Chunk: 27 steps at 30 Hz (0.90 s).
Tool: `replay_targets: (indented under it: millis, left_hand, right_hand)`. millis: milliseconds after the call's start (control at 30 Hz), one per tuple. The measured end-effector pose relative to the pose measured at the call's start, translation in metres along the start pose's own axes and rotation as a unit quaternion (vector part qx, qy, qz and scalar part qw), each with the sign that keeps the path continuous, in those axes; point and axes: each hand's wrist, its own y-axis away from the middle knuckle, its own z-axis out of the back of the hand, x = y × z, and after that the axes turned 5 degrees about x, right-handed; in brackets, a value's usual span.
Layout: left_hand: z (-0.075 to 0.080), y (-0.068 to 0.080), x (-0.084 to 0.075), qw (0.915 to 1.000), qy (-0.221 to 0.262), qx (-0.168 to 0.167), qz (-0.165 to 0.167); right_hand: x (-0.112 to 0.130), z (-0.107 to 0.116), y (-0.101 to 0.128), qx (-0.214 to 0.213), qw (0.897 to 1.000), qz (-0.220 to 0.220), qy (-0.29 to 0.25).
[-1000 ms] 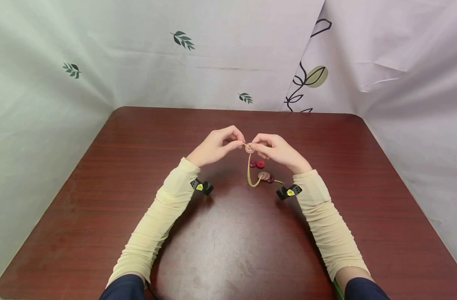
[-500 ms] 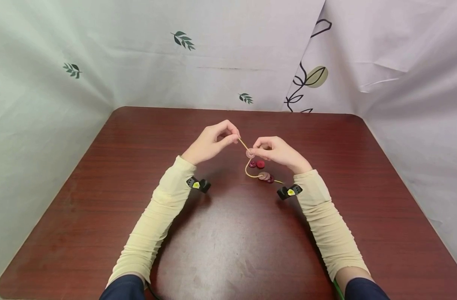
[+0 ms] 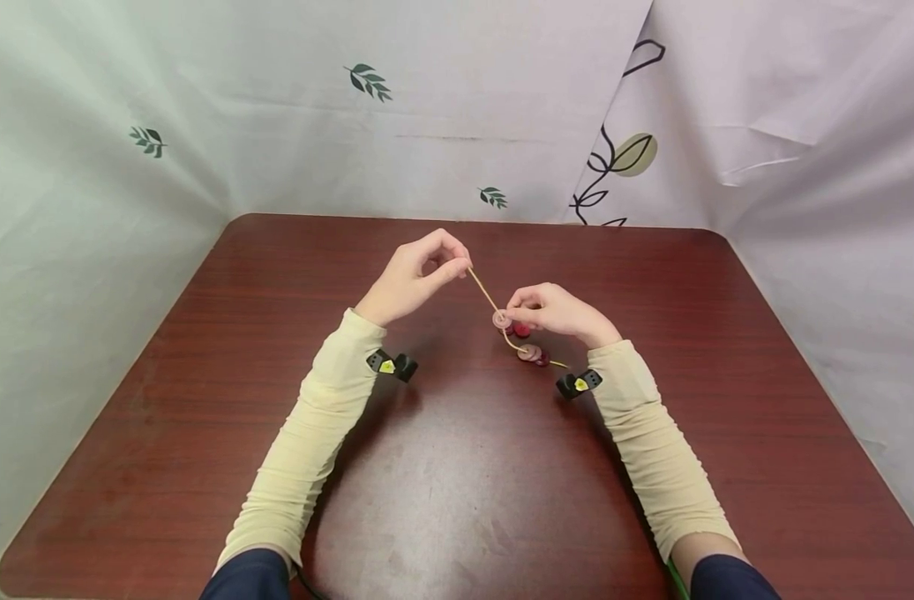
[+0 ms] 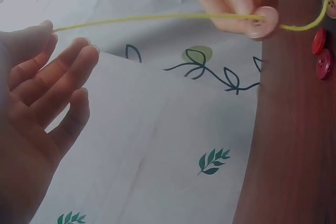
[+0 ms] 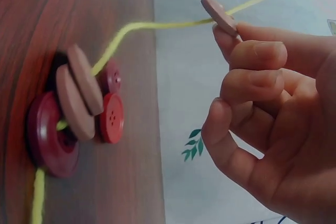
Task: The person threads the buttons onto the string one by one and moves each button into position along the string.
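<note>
Pink button (image 3: 501, 319), near centre of head view: light, rigid, I'd guess; hold edgewise. Right hand (image 3: 560, 313) pinches it; left hand (image 3: 417, 273) pinches soft-looking yellow cord (image 3: 483, 289).

head view: from six o'clock, high, facing twelve and down across the red-brown, round-cornered, wood-grained tabletop (image 3: 457, 467). wrist views: close; both share the pale-pink, round, plastic-looking button (image 4: 268, 23), at two o'clock (left), one (right).

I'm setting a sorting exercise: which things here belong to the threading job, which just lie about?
Job:
thin yellow cord
round pink button, pinched
two threaded round pink buttons
threaded round maroon button

Lying unthreaded, possibly for later:
round red button
round plum button
</note>
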Motion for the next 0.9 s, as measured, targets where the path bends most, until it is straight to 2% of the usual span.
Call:
replay_targets:
  millis: [267,433,667,900]
  left_hand:
    - [0.001,0.001,-0.001,0.9999,0.01,-0.011,0.003]
    - [0.001,0.003,-0.002,0.9998,0.012,-0.013,0.002]
    - [0.002,0.004,-0.002,0.9996,0.008,-0.023,-0.015]
    - [0.002,0.003,-0.003,0.9991,0.015,-0.031,-0.027]
  right_hand:
    - [-0.002,-0.001,0.002,0.021,1.0,0.002,0.016]
    - [-0.005,-0.001,0.002,0.053,0.999,-0.007,-0.011]
    - [-0.007,-0.001,0.003,0.079,0.996,0.012,0.048]
    - [-0.014,-0.003,0.002,0.114,0.992,0.014,0.057]
